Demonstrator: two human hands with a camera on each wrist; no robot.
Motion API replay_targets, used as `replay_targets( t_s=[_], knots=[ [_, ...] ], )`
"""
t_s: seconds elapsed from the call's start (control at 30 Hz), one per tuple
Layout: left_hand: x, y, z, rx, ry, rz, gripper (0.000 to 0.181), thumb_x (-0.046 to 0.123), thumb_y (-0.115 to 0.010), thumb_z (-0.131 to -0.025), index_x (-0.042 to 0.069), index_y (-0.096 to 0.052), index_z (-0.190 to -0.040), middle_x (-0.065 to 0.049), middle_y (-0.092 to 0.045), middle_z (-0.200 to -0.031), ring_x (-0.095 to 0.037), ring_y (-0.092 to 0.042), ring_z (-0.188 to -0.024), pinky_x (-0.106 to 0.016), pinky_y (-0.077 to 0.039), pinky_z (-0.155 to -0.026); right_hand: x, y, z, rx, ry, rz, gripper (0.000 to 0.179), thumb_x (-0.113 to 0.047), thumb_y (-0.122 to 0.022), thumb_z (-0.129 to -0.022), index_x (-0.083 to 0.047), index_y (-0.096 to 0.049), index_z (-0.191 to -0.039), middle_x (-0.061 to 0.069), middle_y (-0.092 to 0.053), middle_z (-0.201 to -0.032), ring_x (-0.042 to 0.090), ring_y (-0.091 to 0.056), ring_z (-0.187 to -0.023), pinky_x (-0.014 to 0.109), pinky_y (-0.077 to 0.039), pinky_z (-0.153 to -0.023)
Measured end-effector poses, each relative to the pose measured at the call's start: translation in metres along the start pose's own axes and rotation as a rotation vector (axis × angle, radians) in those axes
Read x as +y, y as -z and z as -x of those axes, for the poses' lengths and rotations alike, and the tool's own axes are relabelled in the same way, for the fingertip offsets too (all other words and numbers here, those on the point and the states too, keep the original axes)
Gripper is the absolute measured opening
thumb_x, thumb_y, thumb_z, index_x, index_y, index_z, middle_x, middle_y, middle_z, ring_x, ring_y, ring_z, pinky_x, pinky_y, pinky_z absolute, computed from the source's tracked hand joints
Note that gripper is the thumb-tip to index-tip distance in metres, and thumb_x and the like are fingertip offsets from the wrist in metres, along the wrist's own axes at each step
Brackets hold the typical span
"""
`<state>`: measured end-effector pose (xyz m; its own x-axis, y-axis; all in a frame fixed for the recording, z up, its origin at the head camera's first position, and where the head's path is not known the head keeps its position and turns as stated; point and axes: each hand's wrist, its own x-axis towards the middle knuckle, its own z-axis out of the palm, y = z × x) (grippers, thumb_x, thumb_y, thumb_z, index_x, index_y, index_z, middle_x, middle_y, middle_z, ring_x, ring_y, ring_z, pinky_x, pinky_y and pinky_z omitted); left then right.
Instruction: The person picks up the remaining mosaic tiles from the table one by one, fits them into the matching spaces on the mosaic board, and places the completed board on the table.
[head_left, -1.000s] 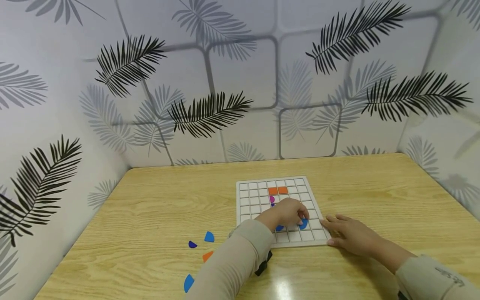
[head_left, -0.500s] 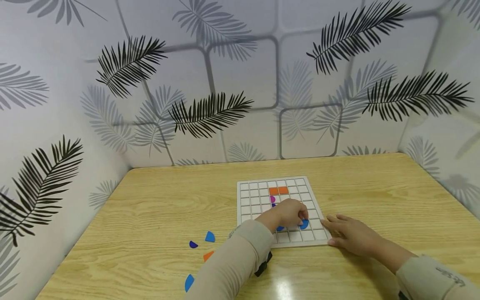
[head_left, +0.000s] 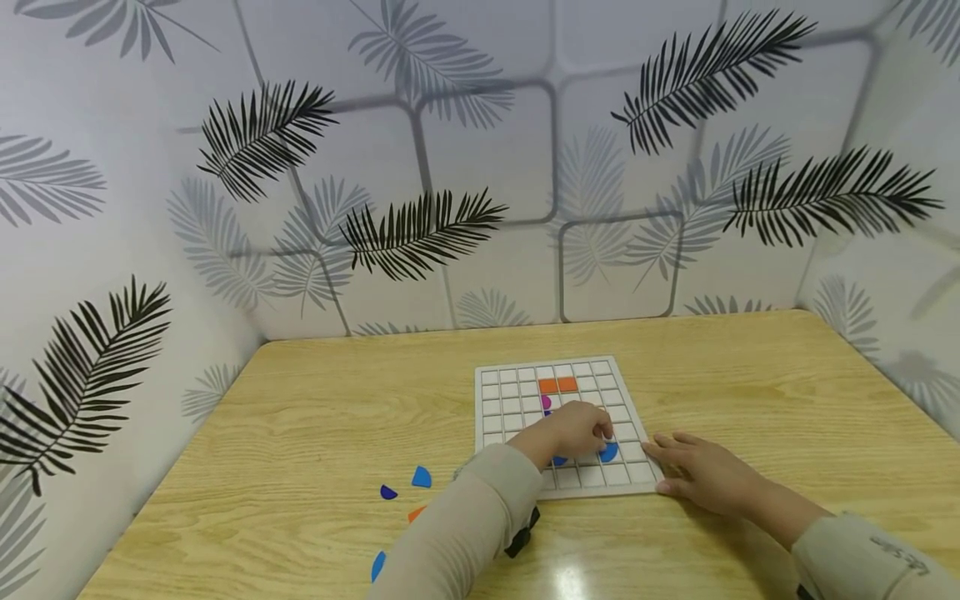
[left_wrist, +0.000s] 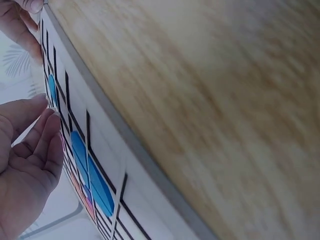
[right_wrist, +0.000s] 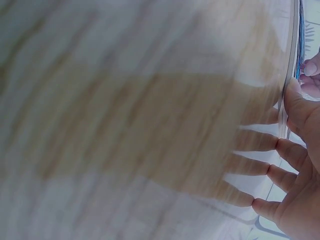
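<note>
A white grid board (head_left: 491, 425) lies on the table. My left hand (head_left: 573, 429) reaches over it, fingers loosely bent, thumb and fingertips apart right by a blue curved-edged piece (head_left: 608, 452) lying in a cell. In the left wrist view, the left hand (left_wrist: 30, 160) hovers beside this blue piece (left_wrist: 52, 90) with nothing visible between the fingertips. More blue (left_wrist: 92, 172) sits across a grid line nearer the board's edge. My right hand (head_left: 705, 471) rests at the board's right edge, fingers spread; in the right wrist view its thumb (right_wrist: 295, 102) touches the rim.
Two orange pieces (head_left: 558, 384) and a magenta piece (head_left: 546, 402) sit in the board's upper cells. Left of my sleeve lie loose pieces: a dark blue one (head_left: 387, 492), two light blue ones (head_left: 422, 477) and an orange one (head_left: 416, 514). A patterned wall (head_left: 495, 275) stands behind the table.
My left fingertips have drawn slightly back to the left from the blue piece, which stays in its cell and shows more fully. The right hand has stayed at the board's edge.
</note>
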<state>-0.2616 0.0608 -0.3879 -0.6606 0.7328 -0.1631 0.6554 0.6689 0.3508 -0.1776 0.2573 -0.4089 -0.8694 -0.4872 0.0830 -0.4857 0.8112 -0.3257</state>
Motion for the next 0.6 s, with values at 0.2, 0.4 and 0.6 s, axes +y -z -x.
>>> replay_targets(
  t_s=[0.2, 0.4, 0.6],
  knots=[
    [-0.006, 0.004, 0.009, 0.021, -0.021, 0.028, 0.013, 0.016, -0.056, -0.084, 0.013, -0.061, -0.096, 0.006, -0.056, -0.086, -0.004, -0.05, -0.079, -0.015, -0.039, -0.069, -0.001, -0.001, 0.0, 0.006, 0.005, 0.001, 0.052, -0.034, -0.058, -0.079, -0.002, -0.05, -0.12, 0.025, -0.045, -0.119, 0.046, -0.037, -0.108, 0.056, -0.032, -0.082],
    [-0.006, 0.012, 0.023, 0.023, -0.038, 0.1, 0.015, 0.016, -0.055, -0.085, 0.011, -0.061, -0.098, 0.005, -0.057, -0.09, -0.005, -0.051, -0.083, -0.016, -0.04, -0.071, -0.001, -0.001, 0.0, 0.009, -0.002, 0.01, 0.052, -0.034, -0.058, -0.08, -0.002, -0.05, -0.12, 0.024, -0.045, -0.12, 0.045, -0.037, -0.109, 0.056, -0.032, -0.083],
    [-0.007, 0.021, 0.039, 0.019, -0.071, 0.138, 0.017, 0.018, -0.054, -0.086, 0.009, -0.06, -0.099, 0.005, -0.056, -0.089, -0.004, -0.05, -0.081, -0.016, -0.04, -0.07, 0.0, -0.001, 0.0, -0.002, 0.006, 0.001, 0.054, -0.035, -0.057, -0.08, -0.002, -0.049, -0.121, 0.024, -0.044, -0.121, 0.046, -0.037, -0.109, 0.056, -0.031, -0.083]
  ],
)
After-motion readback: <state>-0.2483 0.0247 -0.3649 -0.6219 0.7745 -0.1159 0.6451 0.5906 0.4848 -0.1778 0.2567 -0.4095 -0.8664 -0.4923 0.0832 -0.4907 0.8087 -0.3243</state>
